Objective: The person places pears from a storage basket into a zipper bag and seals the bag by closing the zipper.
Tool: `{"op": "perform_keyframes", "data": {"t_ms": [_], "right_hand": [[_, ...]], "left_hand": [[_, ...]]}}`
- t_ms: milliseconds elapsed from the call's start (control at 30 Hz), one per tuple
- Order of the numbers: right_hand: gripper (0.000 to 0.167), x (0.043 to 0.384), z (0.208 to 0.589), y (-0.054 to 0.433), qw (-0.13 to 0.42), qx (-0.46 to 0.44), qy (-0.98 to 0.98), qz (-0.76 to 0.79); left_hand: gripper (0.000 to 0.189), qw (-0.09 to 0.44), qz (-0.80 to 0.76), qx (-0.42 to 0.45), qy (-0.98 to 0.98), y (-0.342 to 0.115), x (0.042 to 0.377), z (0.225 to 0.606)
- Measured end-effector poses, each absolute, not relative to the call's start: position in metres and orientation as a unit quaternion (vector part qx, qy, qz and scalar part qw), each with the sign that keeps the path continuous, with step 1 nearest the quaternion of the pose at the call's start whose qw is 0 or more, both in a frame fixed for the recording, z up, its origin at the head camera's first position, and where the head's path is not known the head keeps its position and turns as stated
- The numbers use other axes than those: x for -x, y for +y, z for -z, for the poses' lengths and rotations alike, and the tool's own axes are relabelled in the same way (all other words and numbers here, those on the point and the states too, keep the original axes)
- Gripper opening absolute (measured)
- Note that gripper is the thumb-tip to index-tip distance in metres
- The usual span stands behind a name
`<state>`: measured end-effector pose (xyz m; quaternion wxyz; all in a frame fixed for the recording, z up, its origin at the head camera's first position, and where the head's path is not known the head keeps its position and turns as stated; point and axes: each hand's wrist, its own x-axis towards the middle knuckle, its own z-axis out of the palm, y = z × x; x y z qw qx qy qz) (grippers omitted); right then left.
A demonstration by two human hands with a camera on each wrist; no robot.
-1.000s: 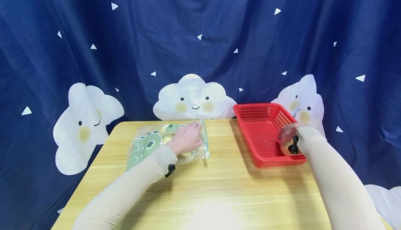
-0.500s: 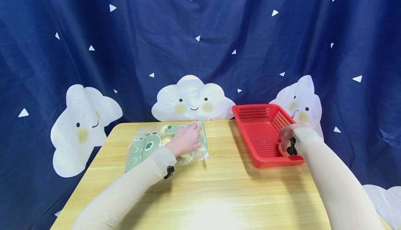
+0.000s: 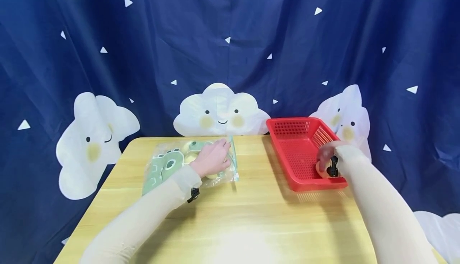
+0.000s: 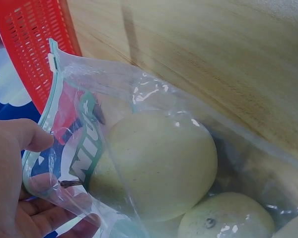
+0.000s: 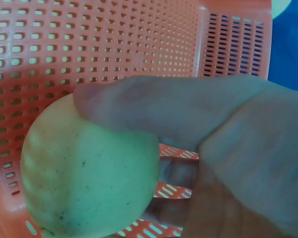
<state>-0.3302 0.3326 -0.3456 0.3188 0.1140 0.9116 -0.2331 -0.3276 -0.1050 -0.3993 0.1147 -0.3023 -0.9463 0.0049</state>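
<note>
My left hand [image 3: 212, 159] grips the zip edge of a clear zip bag [image 3: 159, 172] printed with a green cartoon dinosaur, lying on the table. In the left wrist view the thumb lies on one side of the edge and curled fingers on the other. Several pale yellow pears are inside; the largest pear [image 4: 156, 163], its stem toward my fingers, sits near the bag's mouth. My right hand [image 3: 327, 152] is down in the red basket [image 3: 296, 183] at its near right corner. There its thumb and fingers hold a speckled yellow pear [image 5: 89, 168].
The wooden table [image 3: 251, 208] carries the bag at left and the basket at right, with bare wood between them. High perforated walls ring the basket. A dark blue curtain [image 3: 251, 20] with clouds hangs behind the table's far edge.
My right hand has shifted slightly left inside the basket with the pear. The left hand and the bag have stayed in place; the head view has moved a little.
</note>
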Motion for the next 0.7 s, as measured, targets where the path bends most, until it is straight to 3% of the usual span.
{"op": "perform_keyframes", "data": {"t_ms": [167,367,700], "right_hand": [[0.077,0.348,0.353,0.342,0.347,-0.051,0.918,0.186],[0.057,0.359,0.342,0.338,0.344,0.106,0.928,0.097],[0.060,0.377,0.316,0.314,0.305,0.130,0.941,0.069]], "left_hand": [[0.054,0.110,-0.002,0.303,-0.947,-0.106,0.329,0.398],[0.053,0.112,-0.003,0.306,-0.945,-0.105,0.329,0.399],[0.051,0.107,-0.004,0.305,-0.946,-0.103,0.329,0.397]]}}
